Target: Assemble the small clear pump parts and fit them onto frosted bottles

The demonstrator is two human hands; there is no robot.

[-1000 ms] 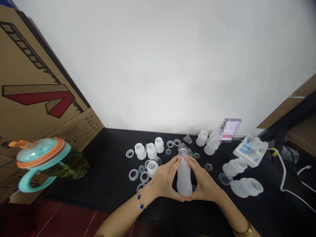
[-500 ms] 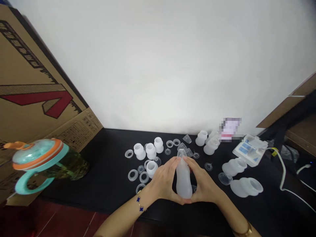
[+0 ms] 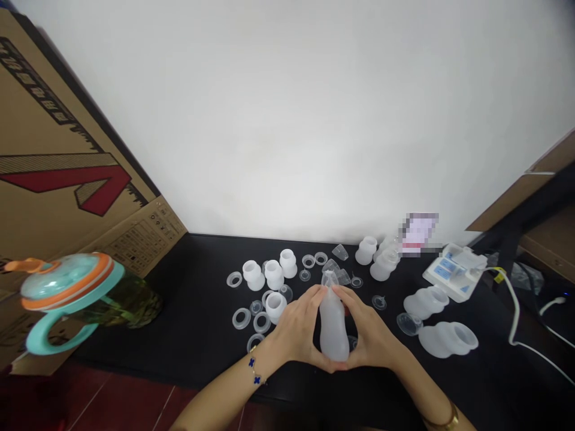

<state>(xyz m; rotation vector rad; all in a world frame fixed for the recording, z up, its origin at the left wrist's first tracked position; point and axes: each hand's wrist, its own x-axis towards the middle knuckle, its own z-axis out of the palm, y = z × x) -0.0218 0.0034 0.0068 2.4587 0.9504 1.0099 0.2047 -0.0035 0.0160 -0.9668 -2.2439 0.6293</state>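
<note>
Between my two hands is a frosted, translucent baby bottle [image 3: 333, 329], its nipple end pointing away from me toward the wall. My left hand [image 3: 299, 329] grips it from the left, and my right hand [image 3: 371, 332] from the right; the fingertips meet near its neck and the thumbs meet at its base. Close to my left hand stands a white bottle collar [image 3: 275, 307], with clear rings [image 3: 262, 322] around it. Beyond the bottle's tip lie clear cone-shaped pieces [image 3: 332, 266]. A clear nipple-like disc [image 3: 379, 302] lies beyond my right hand.
On the black table [image 3: 188, 335], a large teal-lidded jug [image 3: 108, 293] stands left before a cardboard box [image 3: 58, 131]. Several frosted bottle bodies [image 3: 448, 339] lie at right, near a white device [image 3: 454, 272] with a cable [image 3: 516, 311]. A pixelated card [image 3: 418, 233] leans by the wall.
</note>
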